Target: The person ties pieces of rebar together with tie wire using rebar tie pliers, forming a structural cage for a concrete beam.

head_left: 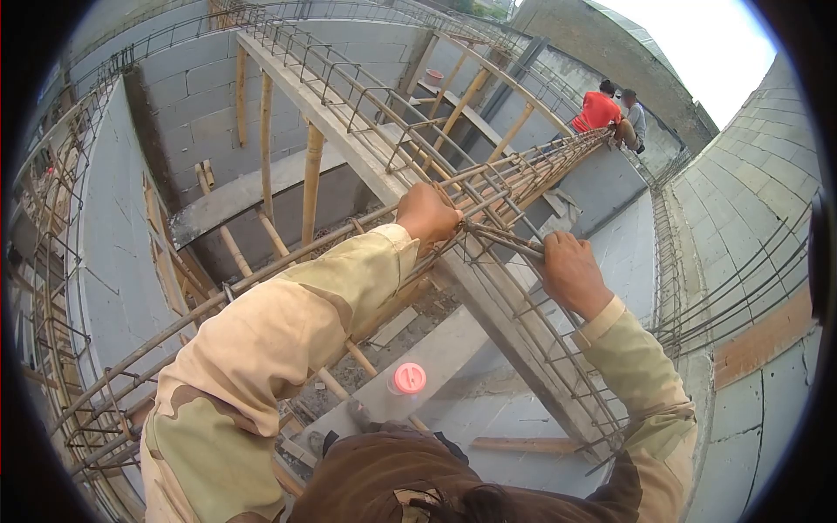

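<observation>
Rebar cages (349,78) cross in front of me, one lying along a concrete beam (384,170). My left hand (427,213) is closed at the crossing, its fingertips against the bars; what they pinch is hidden. To its right, my right hand (573,275) is wrapped around the handles of dark metal pincers (506,237). The jaws of the pincers reach the bars beside my left fingers. A second run of rebar (558,157) stretches away to the upper right.
Bamboo poles (312,183) stand under the beam. A clear container with a pink lid (409,378) is below me. Two people, one in a red shirt (597,112), sit at the far end. Grey block walls (200,96) surround deep drops; loose bars (750,288) jut at right.
</observation>
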Available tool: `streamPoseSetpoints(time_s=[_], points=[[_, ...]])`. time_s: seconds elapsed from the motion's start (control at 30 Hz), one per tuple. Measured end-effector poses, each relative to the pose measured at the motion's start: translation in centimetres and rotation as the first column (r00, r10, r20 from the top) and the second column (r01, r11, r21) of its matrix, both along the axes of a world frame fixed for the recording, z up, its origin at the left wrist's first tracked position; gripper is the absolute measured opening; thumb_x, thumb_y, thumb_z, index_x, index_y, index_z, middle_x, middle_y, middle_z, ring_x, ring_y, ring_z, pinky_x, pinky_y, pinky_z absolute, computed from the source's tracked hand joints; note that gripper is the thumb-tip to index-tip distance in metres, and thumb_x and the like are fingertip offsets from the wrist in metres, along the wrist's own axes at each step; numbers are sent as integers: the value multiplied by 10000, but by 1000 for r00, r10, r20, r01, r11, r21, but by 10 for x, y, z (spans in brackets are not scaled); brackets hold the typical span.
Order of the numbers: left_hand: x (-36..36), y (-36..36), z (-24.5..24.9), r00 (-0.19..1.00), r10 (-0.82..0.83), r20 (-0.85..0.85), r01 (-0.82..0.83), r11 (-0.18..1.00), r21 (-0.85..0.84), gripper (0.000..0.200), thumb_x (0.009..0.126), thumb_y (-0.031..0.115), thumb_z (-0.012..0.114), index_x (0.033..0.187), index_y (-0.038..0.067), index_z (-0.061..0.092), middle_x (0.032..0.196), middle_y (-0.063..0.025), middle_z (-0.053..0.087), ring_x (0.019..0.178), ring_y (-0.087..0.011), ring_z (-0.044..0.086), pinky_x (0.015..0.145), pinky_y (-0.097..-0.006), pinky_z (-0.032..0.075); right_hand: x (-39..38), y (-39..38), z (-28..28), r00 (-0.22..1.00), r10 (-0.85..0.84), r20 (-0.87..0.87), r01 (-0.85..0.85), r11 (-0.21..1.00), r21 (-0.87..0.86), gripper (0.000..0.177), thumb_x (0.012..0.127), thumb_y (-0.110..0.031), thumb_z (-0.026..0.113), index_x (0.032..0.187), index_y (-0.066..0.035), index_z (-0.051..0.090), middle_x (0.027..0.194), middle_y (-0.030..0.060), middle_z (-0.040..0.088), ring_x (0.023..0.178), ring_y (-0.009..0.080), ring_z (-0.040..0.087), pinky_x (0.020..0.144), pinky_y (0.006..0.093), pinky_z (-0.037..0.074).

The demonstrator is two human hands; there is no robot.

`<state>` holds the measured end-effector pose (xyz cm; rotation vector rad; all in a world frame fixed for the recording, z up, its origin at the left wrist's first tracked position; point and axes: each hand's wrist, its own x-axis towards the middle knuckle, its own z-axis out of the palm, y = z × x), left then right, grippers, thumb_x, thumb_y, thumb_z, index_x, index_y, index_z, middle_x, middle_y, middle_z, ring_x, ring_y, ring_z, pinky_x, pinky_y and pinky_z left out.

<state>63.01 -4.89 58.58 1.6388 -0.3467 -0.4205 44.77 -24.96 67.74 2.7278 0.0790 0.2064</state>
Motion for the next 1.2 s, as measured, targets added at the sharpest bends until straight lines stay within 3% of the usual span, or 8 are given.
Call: streamPoseSetpoints(time_s=[0.23, 0.3, 0.5, 0.73, 0.83, 0.9, 1.0, 1.2], points=[[6, -3, -8, 997, 1, 72, -3, 999, 33, 130, 900, -4, 751, 957, -119, 733, 837, -147, 740, 664, -171, 702, 555, -270, 571, 2, 14, 19, 970, -53, -236, 96, 980, 175, 309, 994, -239, 624, 885, 50, 602, 795, 273, 641, 797, 454, 654, 716, 518, 515], [2, 1, -4, 1000, -6, 16, 6, 1000, -7, 128, 902, -6, 745, 959, -120, 733, 840, -149, 740, 665, -171, 702, 559, -272, 574, -5, 24, 12, 949, -52, -312, 198, 868, 456, 446, 999, -314, 656, 819, 93, 623, 732, 311, 632, 732, 486, 644, 679, 536, 495], [-5, 3, 4, 997, -4, -75, 1, 999, -51, 126, 909, -14, 722, 964, -127, 727, 843, -151, 732, 659, -173, 695, 567, -277, 570, -32, 47, -70, 980, -199, -21, 156, 693, 704, 438, 905, -327, 776, 816, 83, 646, 690, 290, 617, 678, 487, 621, 631, 503, 475], [-11, 5, 14, 991, 10, -136, -22, 996, -88, 126, 945, 9, 677, 950, -112, 713, 791, -127, 705, 619, -168, 664, 525, -297, 520, -35, 44, -81, 969, -232, 90, 95, 679, 728, 375, 875, -269, 792, 822, 63, 625, 665, 266, 611, 644, 473, 612, 633, 490, 485], [-19, 14, 24, 986, 1, -169, -24, 991, -133, 146, 958, 19, 659, 962, -118, 707, 792, -133, 707, 625, -168, 669, 536, -295, 529, -35, 26, -57, 991, -16, 133, -63, 819, 570, 358, 870, -258, 803, 840, 53, 629, 612, 202, 627, 545, 373, 637, 549, 438, 509], [-18, 16, 21, 984, -11, -175, -16, 988, -152, 163, 958, 20, 647, 976, -131, 705, 798, -139, 712, 632, -178, 680, 536, -301, 541, -32, 33, 4, 888, -63, -455, 424, 496, 758, 326, 905, -241, 781, 859, 43, 629, 587, 122, 630, 482, 228, 641, 449, 352, 508], [-16, 15, 17, 987, -2, -162, -24, 987, -156, 172, 959, 21, 642, 999, -133, 708, 804, -144, 715, 634, -182, 685, 539, -307, 547, -19, 36, 44, 821, 5, -571, 528, 378, 761, 312, 943, -226, 748, 824, 30, 616, 589, 88, 625, 484, 150, 639, 394, 279, 483], [-9, 6, 12, 990, 22, -137, -27, 999, -36, 186, 958, 36, 645, 1039, -117, 712, 824, -145, 722, 647, -197, 696, 551, -315, 566, -4, 29, 43, 838, -111, -534, 453, 687, 568, 362, 902, -267, 767, 821, 41, 596, 607, 148, 623, 520, 229, 659, 533, 402, 534]])
